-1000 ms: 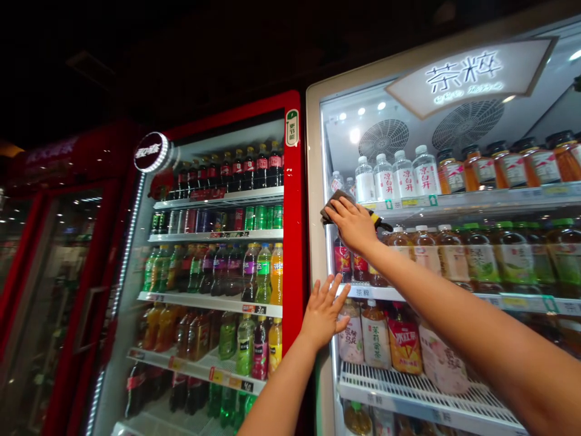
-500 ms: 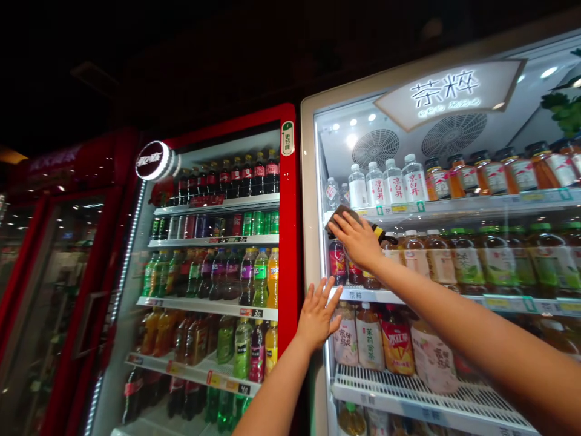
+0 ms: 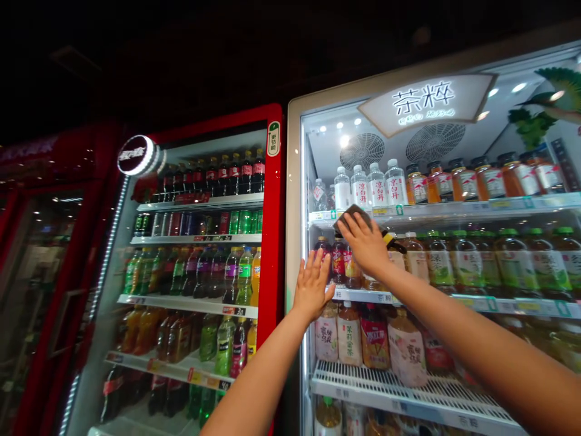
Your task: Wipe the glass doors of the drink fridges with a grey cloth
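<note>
My right hand [image 3: 365, 245] lies over a dark flat pad [image 3: 352, 219] with a yellow and black strap or handle, pressed to the glass door of the lit drinks fridge [image 3: 294, 181]. The pad sits just under the top shelf of bottles, and its middle is hidden by my fingers. To the left and a little lower, my left hand [image 3: 312, 286] rests with fingers spread near the left edge of the same door. Nothing is in it.
A red-framed fridge [image 3: 272, 212] full of bottles and cans stands to the left, with a round lit sign [image 3: 132, 155]. Farther left is another red fridge [image 3: 68, 242]. A lit sign [image 3: 426, 103] hangs at the top of the right fridge.
My right hand and the pad have shifted slightly right relative to the bottles. My left hand has moved up along the door's edge. The view has turned a little to the right.
</note>
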The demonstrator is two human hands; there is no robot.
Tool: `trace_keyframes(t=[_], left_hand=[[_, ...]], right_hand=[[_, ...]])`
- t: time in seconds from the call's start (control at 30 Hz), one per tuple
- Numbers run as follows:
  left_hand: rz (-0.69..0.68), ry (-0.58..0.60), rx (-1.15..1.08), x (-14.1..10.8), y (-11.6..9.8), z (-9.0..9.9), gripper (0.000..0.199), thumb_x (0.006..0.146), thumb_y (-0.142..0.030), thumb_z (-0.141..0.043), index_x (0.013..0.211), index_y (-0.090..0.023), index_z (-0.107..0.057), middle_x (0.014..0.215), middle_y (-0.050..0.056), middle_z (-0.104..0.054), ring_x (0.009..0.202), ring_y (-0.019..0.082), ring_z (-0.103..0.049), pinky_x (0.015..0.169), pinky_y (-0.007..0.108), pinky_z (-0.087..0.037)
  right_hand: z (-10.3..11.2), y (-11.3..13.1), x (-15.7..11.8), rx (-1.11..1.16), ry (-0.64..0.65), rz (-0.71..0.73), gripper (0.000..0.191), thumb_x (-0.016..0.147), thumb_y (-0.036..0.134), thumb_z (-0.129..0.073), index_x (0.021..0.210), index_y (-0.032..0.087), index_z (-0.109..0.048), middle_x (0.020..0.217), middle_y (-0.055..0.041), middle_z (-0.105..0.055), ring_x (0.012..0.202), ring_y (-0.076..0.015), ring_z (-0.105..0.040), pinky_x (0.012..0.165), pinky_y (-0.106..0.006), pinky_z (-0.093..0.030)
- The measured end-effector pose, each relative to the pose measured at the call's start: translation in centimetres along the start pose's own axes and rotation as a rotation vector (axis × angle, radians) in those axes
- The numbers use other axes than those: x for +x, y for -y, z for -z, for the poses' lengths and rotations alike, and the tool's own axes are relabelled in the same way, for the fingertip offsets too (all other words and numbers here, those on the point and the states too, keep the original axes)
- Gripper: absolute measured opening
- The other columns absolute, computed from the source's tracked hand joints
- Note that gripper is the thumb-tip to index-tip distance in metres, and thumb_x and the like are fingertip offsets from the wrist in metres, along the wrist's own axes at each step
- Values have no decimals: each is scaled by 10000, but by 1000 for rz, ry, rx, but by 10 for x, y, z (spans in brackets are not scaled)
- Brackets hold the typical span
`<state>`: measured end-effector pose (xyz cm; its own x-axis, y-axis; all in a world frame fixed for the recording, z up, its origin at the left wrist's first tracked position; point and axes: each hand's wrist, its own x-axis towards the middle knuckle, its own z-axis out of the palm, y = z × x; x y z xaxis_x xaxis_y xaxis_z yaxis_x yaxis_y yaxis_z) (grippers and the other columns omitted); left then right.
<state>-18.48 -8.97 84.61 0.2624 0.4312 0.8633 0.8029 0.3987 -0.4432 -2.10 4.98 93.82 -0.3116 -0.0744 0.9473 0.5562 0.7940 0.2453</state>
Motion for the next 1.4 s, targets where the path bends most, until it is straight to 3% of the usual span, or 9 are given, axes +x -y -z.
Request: trace_keyframes(t=[0.13, 0.37, 0.57, 0.8, 0.93, 1.03, 1.17, 1.27, 1.4], left_hand=[[-25, -5, -22, 20, -16, -3, 835, 988, -391, -527, 1657, -177, -75, 1726, 110, -154, 1602, 302, -56, 1285, 545, -188], [-11, -26, -46, 37, -41, -12, 817, 992, -396, -498, 1659, -188, -75, 1726, 98, -165, 1602, 292, -88, 1292, 537, -154], [-51, -32, -49, 59, -66, -18, 834, 980, -424, -506, 1659, -185, -84, 1724, 97, -176, 1602, 288, -99, 1294, 526, -139], [-80, -51, -20, 69, -70, -16, 844, 977, -469, -512, 1658, -189, -101, 1713, 93, -222, 1599, 284, -127, 1300, 520, -112], [-53, -71, -25, 75, -75, -13, 851, 973, -444, -524, 1659, -198, -85, 1712, 100, -223, 1596, 291, -137, 1295, 528, -128], [-59, -93, -29, 87, -85, -12, 863, 965, -438, -535, 1660, -207, -80, 1707, 103, -239, 1591, 288, -166, 1295, 521, -135], [-96, -128, -48, 95, -95, -10, 849, 964, -433, -544, 1657, -206, -110, 1701, 102, -259, 1586, 287, -189, 1294, 512, -148], [-117, -136, -69, 94, -98, -9, 817, 967, -407, -539, 1654, -219, -140, 1696, 91, -279, 1584, 290, -197, 1293, 520, -146], [-104, -126, -78, 102, -108, -11, 796, 967, -422, -539, 1647, -202, -188, 1694, 109, -278, 1583, 310, -195, 1290, 536, -140]], right_hand=[[9, -8, 16, 9, 60, 155, 664, 939, 66, -366, 1545, 324, -447, 1660, -13, -370, 1544, -282, -302, 1209, -614, -289], [19, -60, -16, 31, -129, -116, 525, 928, 94, -434, 1417, 206, -590, 1550, -153, -506, 1499, -323, -371, 1165, -571, -356], [30, -80, -23, 3, -30, 131, 510, 960, 77, -364, 1348, 267, -634, 1529, -71, -554, 1495, -266, -386, 1202, -541, -307], [39, -113, -45, -88, -135, -212, 599, 934, 170, -489, 1531, 220, -471, 1645, -132, -384, 1535, -347, -291, 1145, -614, -314], [35, -97, -45, -110, -4, -21, 631, 949, 122, -401, 1553, 297, -442, 1674, -68, -339, 1548, -302, -272, 1141, -579, -332], [43, -112, -28, -111, 44, 85, 662, 936, 106, -392, 1552, 343, -435, 1674, -19, -344, 1542, -276, -288, 1168, -579, -312], [54, -152, -36, -119, -91, -169, 676, 916, 143, -436, 1573, 302, -408, 1663, -72, -367, 1524, -336, -301, 1123, -621, -351], [52, -156, -65, -131, -193, -349, 677, 931, 204, -460, 1599, 241, -361, 1651, -154, -366, 1512, -395, -290, 1056, -630, -400], [53, -143, -76, -137, -25, -105, 661, 936, 158, -439, 1583, 282, -392, 1665, -113, -351, 1525, -347, -284, 1090, -602, -391]])
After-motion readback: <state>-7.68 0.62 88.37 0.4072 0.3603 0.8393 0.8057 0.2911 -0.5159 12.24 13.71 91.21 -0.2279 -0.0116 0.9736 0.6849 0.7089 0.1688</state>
